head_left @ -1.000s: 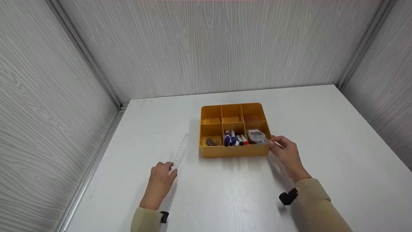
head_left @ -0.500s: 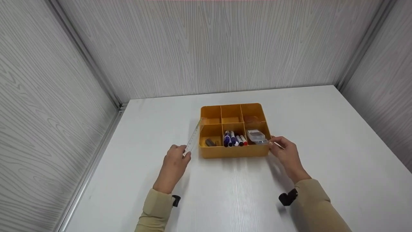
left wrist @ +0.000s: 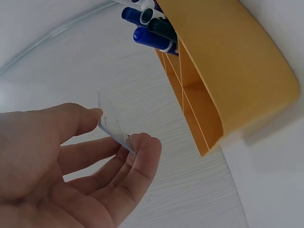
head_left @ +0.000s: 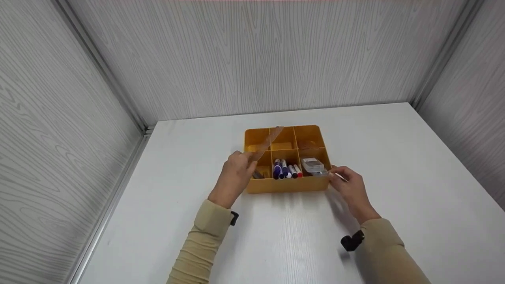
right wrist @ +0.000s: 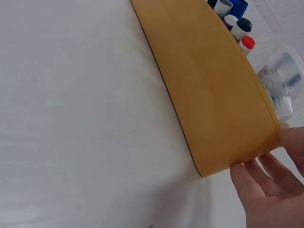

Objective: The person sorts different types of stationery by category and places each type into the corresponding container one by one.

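Observation:
My left hand [head_left: 236,173] pinches one end of a clear plastic ruler [head_left: 270,139] between thumb and fingers. The ruler slants up and away over the left part of a yellow divided organizer tray [head_left: 287,185], its far end overlapping the back middle compartment in the head view. In the left wrist view the ruler [left wrist: 113,126] lies between the thumb and fingertips, beside the tray. My right hand [head_left: 350,189] holds the tray's front right corner; in the right wrist view its thumb is at the rim and its fingers [right wrist: 248,183] are against the side wall.
Several markers [head_left: 285,169] stand in the front middle compartment. A clear plastic case [head_left: 314,165] is in the front right one, and a small dark object [head_left: 257,174] in the front left. The white table [head_left: 292,236] is bounded by grey wood-grain panels [head_left: 244,59].
My left hand has carried the ruler up and to the right, from the table left of the tray to over its left compartments. The right hand stays at the tray's corner.

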